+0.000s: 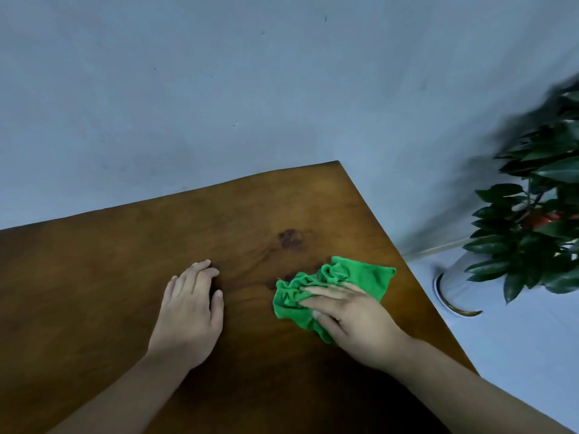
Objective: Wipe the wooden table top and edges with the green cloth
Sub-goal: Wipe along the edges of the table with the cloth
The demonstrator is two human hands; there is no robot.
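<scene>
From my head view, my right hand (354,321) presses flat, fingers spread, on the bunched green cloth (332,286) near the desk's (109,277) right edge; no closed grip. My left hand (191,311) rests open, steadying. I should flatten the cloth, overlap strokes across the dark knot (289,239), then run it along the edges.

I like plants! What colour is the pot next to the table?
White, in the head view: the pot stands on the floor right of the table.

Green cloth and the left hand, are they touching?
Apart. The head view shows bare wooden table between the left hand and the green cloth.
</scene>
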